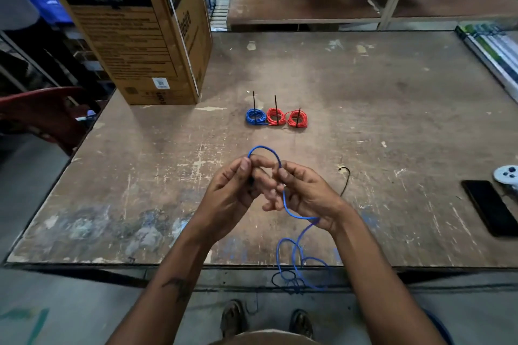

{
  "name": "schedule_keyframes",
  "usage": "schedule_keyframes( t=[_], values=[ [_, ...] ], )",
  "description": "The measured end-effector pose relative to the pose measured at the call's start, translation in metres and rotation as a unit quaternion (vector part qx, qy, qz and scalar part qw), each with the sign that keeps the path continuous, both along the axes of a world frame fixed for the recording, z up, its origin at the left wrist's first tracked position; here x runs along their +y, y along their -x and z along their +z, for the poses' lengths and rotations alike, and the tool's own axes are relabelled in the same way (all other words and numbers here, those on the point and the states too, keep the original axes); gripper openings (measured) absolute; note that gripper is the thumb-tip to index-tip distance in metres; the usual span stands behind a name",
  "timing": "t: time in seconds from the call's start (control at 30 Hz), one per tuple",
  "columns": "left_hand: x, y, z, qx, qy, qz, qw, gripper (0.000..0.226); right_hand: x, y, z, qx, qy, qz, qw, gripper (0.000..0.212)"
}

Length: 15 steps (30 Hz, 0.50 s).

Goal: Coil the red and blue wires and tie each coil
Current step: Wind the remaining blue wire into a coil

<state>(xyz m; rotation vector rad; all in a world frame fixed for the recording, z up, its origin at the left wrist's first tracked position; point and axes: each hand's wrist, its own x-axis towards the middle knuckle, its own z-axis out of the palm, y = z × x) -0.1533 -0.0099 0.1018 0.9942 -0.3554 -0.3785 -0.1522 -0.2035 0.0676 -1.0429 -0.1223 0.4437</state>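
1. Head view, centre of the frame: the left hand (234, 190) and the right hand (304, 194) are raised close together over the table (392, 120), fingertips nearly touching. Each pinches the blue wire (265, 150), which arches between them as one small loop rising toward the top of the frame.
2. Head view, lower centre: from the right hand the same wire drops toward the bottom of the frame, curls loosely over the table's near edge and hangs below it. The unwound length therefore lies below and slightly right of the hands, on the right hand's side, its long run heading from the hands down the frame.
3. Head view, just above the hands: a tied blue coil (256, 117) and two tied red coils (287, 117) sit in a row, well apart from the hands.
4. Judgement: the next turn probably needs the right hand to feed slack upward while the left holds the loop; a black tie (345, 180) lies right of the right hand.
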Motion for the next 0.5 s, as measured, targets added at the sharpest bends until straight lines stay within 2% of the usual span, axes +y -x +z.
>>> schedule_keyframes(
  t=[0.07,0.17,0.23,0.3,0.37,0.5],
  values=[
    [0.001,0.003,0.006,-0.007,-0.001,-0.024,1.0,0.049,-0.002,0.004,0.005,-0.009,0.021,-0.018,1.0,0.018],
    [-0.001,0.014,0.009,-0.069,-0.054,-0.093,0.992,0.045,-0.004,0.001,0.017,-0.098,0.206,-0.111,0.967,0.021],
    [-0.009,0.022,0.013,-0.12,-0.103,-0.099,0.983,0.038,0.002,0.0,0.029,-0.146,0.278,-0.121,0.942,0.022],
    [-0.017,0.023,0.018,-0.163,-0.131,-0.046,0.977,0.037,0.014,0.005,0.035,-0.123,0.353,-0.103,0.922,0.028],
    [-0.02,0.016,0.022,-0.195,-0.159,0.034,0.967,0.038,0.029,0.013,0.033,-0.152,0.468,-0.085,0.866,0.029],
    [-0.016,-0.003,0.021,-0.187,-0.141,0.148,0.961,0.043,0.044,0.046,0.029,-0.222,0.502,-0.038,0.835,0.024]
  ],
)
